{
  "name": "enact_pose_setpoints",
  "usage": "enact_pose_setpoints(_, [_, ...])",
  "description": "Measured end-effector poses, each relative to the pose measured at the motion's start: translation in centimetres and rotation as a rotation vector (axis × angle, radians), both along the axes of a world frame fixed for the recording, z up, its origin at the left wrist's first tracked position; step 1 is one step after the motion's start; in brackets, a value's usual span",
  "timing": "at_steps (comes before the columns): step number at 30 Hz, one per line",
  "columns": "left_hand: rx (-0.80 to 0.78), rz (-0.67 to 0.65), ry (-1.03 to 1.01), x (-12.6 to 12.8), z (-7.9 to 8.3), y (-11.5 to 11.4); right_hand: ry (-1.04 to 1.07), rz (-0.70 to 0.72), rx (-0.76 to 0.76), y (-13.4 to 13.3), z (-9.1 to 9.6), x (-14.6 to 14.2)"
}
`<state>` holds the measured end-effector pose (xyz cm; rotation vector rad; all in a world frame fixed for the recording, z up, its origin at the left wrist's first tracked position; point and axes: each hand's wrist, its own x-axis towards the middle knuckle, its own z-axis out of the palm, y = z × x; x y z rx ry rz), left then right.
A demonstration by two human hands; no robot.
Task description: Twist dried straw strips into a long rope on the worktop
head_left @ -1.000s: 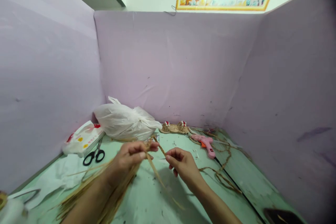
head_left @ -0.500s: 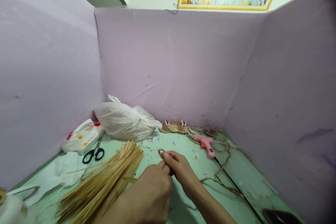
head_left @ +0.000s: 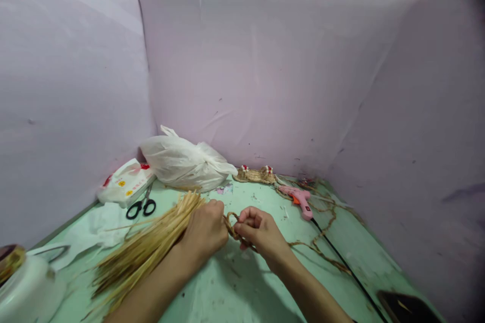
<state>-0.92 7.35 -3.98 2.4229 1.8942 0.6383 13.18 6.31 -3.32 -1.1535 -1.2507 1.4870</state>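
Observation:
A brown twisted straw cord [head_left: 230, 226] forms a small loop between my two hands, low in the middle of the view. My left hand [head_left: 207, 228] is closed like a fist around one side of it, above the top end of a bundle of dry straw [head_left: 151, 252]. Thumb and fingers of my right hand [head_left: 262, 236] pinch the cord on the other side of the loop. From behind my right wrist, more twisted cord [head_left: 322, 255] runs over the green table [head_left: 235, 292]. The part inside my left fist is hidden.
At the back are a tied white plastic bag [head_left: 185, 164] and a woven straw piece [head_left: 255, 175] with red-and-white beads. Black-handled scissors [head_left: 142, 208] and a tissue pack [head_left: 127, 181] lie left. A pink glue gun [head_left: 299, 199] with a black cable lies right. Purple panels [head_left: 242, 75] enclose the table.
My hands were close together and have moved apart, the left one toward the straw bundle. More of the cord's loop now shows between them. The view has tilted slightly downward.

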Motion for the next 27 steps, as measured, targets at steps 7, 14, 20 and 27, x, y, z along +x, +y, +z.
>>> enact_pose_setpoints(7, [0.244,-0.143,0.021,0.4,-1.3,-0.4,-0.028,-0.046,-0.138,-0.1,-0.1,-0.5])
enact_pose_setpoints(14, [0.301,-0.159,-0.016,0.5,-1.3,-0.3,-0.035,0.048,-0.056,0.4,-1.2,0.4])
enact_pose_setpoints(20, [0.243,-0.196,0.021,0.9,-1.2,-1.0,-0.082,0.211,-0.13,0.3,-0.6,1.3])
enact_pose_setpoints(27, [0.103,-0.224,0.079,1.1,-1.2,-1.0,-0.142,0.153,-0.024,0.9,-1.1,1.2])
